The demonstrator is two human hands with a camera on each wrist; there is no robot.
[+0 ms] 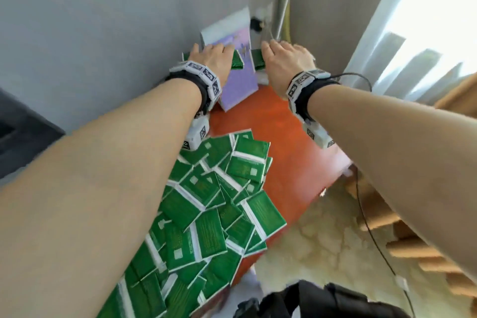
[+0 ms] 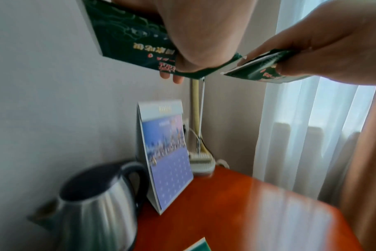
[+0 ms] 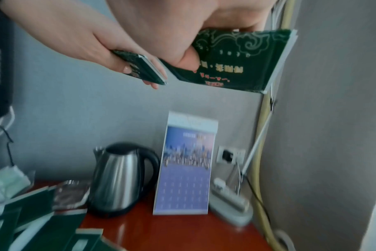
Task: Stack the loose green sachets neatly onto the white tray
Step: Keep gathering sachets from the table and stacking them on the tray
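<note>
Sachets fill both our hands, left hand (image 1: pixel 212 57) gripping one small stack (image 2: pixel 127 37) and right hand (image 1: pixel 286 64) another (image 3: pixel 236 61), raised above the table's (image 1: pixel 273 121) far corner, loose sachets (image 1: pixel 214 204) heaped along its left edge.

Loose green sachets (image 1: pixel 219 204) heaped overlapping on the red tabletop; two small bundles (image 1: pixel 238 60) (image 1: pixel 258 59) held raised above it.

Two hands (image 1: pixel 214 57), one kettle (image 3: pixel 120 178), one calendar (image 3: pixel 187 169), perhaps fifty sachets (image 1: pixel 206 201).
</note>
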